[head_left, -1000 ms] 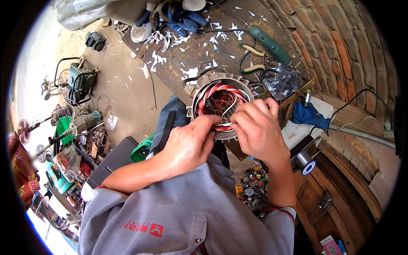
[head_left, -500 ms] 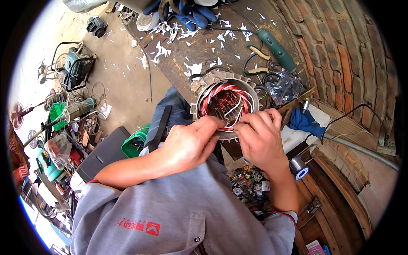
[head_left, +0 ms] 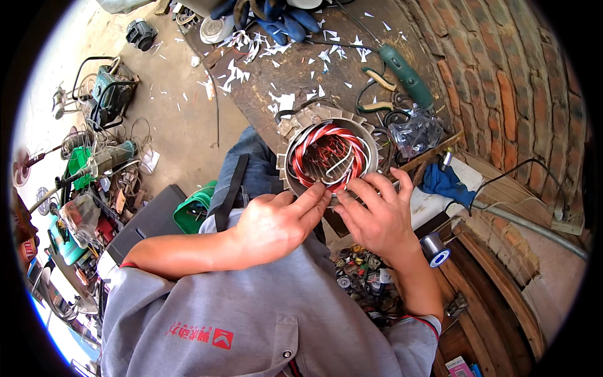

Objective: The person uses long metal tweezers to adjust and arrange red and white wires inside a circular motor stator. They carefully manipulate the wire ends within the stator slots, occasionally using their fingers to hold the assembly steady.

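A round metal motor stator (head_left: 326,154) with red and white windings rests in front of me at the edge of a dark workbench (head_left: 295,75). My left hand (head_left: 276,220) reaches its fingertips to the stator's near rim, touching the winding there. My right hand (head_left: 377,217) sits beside it on the right, fingers pinching at the same near edge of the coil. Whether either hand grips a wire is hidden by the fingers. White sleeving loops across the stator's bore.
White paper scraps litter the workbench, with a green power tool (head_left: 405,72), pliers (head_left: 380,78) and blue gloves (head_left: 282,19). A brick wall (head_left: 502,94) stands at right. A solder spool (head_left: 434,246), a blue cloth (head_left: 446,182), and a green bucket (head_left: 195,210) lie nearby. Motors and tools crowd the floor at left.
Both hands have slid slightly down and toward me along the stator's near rim; the view has shifted so the stator sits a little higher in the picture.
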